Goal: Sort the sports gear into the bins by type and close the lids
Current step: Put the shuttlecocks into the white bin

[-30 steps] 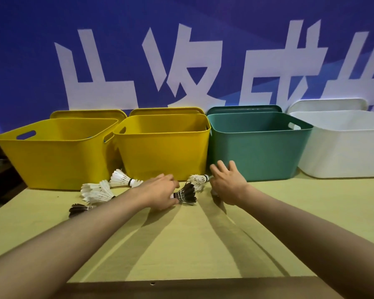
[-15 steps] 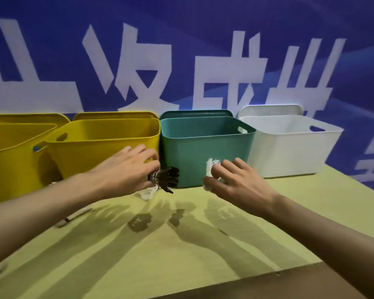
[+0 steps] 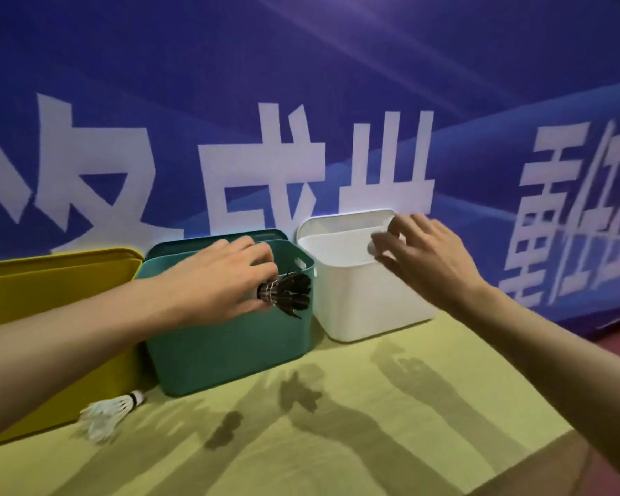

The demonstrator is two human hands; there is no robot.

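Note:
My left hand point(image 3: 215, 281) grips a black shuttlecock point(image 3: 287, 293) by its cork end and holds it over the right part of the open green bin point(image 3: 230, 345). Above the open white bin point(image 3: 366, 298) hovers my right hand point(image 3: 426, 259), fingers loosely curled and spread. A pale blur sits at its fingertips, and I cannot tell whether it is a held white shuttlecock. One white shuttlecock point(image 3: 111, 413) lies on the table point(image 3: 373, 442) in front of the yellow bin point(image 3: 51, 277).
Lids stand upright behind the bins: a green lid point(image 3: 194, 241), a white lid point(image 3: 348, 218) and a yellow lid point(image 3: 68, 255). A blue banner with white characters closes off the back. The table's right edge drops to a red floor point(image 3: 616, 356).
Both hands have risen from the table and moved right, the left with the black shuttlecock to over the green bin, the right to over the white bin. The view has swung right.

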